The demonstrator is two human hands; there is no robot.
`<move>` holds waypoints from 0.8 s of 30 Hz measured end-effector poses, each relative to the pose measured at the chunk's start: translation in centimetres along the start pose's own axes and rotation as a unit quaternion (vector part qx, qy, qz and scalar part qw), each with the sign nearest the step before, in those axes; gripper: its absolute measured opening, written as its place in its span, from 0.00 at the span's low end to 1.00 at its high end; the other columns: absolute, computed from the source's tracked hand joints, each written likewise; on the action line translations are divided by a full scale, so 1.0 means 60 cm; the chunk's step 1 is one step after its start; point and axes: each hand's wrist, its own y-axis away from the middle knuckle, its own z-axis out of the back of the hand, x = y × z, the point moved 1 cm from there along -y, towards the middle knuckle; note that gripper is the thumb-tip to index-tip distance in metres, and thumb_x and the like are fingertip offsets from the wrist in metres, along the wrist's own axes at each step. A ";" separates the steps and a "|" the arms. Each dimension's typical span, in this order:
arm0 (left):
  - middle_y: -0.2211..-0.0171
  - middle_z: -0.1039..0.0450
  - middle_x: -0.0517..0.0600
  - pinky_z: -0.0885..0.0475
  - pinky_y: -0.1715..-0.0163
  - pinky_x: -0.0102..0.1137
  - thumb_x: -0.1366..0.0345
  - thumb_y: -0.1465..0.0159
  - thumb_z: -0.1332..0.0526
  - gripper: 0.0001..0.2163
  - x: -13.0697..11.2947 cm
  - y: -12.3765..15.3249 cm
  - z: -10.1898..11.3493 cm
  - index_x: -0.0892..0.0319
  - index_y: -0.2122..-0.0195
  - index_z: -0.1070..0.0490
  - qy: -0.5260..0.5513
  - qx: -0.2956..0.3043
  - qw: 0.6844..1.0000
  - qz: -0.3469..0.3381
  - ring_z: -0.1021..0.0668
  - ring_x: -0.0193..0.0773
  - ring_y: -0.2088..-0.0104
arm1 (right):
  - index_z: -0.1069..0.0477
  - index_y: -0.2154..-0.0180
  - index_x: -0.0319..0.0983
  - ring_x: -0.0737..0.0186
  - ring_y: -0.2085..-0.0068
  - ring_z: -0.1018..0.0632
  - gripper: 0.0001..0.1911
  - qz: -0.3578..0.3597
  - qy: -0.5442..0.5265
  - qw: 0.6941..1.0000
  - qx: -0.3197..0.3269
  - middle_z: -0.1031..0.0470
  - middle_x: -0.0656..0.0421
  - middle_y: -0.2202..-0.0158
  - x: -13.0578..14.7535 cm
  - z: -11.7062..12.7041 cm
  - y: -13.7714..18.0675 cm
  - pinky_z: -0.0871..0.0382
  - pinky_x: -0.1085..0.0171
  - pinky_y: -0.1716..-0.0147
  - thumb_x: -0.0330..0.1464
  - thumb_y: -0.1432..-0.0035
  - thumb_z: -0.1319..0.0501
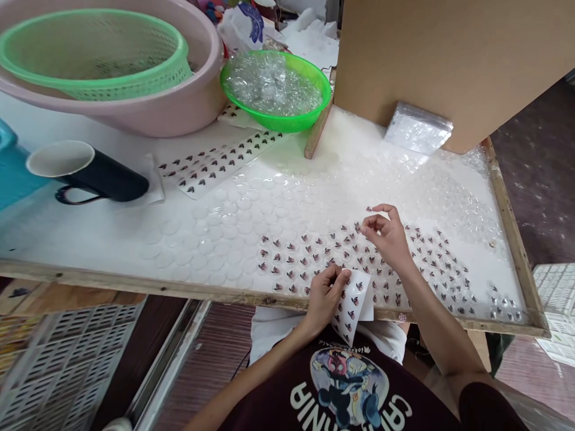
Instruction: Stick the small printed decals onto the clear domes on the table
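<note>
My left hand (pixel 324 293) grips a white sticker sheet (pixel 354 304) printed with small dark pictures, held at the table's near edge. My right hand (pixel 385 233) hovers over the white table (pixel 90 239) with thumb and forefinger pinched on a tiny sticker (pixel 369 209). Below it lie rows of clear round domes (pixel 233 221), many bearing dark stickers (pixel 296 257).
A black mug (pixel 90 170) lies on its side at the left. A pink basin (pixel 171 108) holds a green colander (pixel 94 51). A green bowl (pixel 276 90) of clear domes, more sticker sheets (pixel 215 161), a cardboard panel (pixel 449 60) and a plastic packet (pixel 417 129) stand behind.
</note>
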 end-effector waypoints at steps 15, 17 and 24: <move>0.80 0.46 0.42 0.45 0.75 0.29 0.56 0.32 0.44 0.19 0.007 0.000 -0.001 0.57 0.78 0.42 -0.010 0.020 0.999 -0.025 0.41 0.31 0.77 | 0.43 0.53 0.43 0.61 0.67 0.25 0.20 -0.027 0.185 0.982 -0.015 0.28 0.65 0.71 -0.094 -0.052 -0.115 0.32 0.61 0.62 0.28 0.48 0.43; 0.80 0.46 0.42 0.45 0.75 0.29 0.56 0.32 0.44 0.19 0.007 0.000 -0.002 0.57 0.78 0.43 -0.008 0.023 0.999 -0.024 0.41 0.31 0.77 | 0.43 0.51 0.42 0.60 0.67 0.25 0.20 -0.009 0.245 0.970 0.000 0.28 0.64 0.70 -0.093 -0.057 -0.111 0.33 0.59 0.60 0.27 0.46 0.45; 0.79 0.45 0.42 0.44 0.75 0.29 0.56 0.32 0.44 0.18 0.004 -0.001 -0.001 0.57 0.78 0.43 -0.003 0.027 0.999 -0.021 0.41 0.32 0.77 | 0.40 0.49 0.39 0.51 0.57 0.25 0.20 0.051 0.444 0.895 -0.007 0.26 0.53 0.61 -0.073 -0.056 -0.092 0.41 0.52 0.51 0.24 0.45 0.47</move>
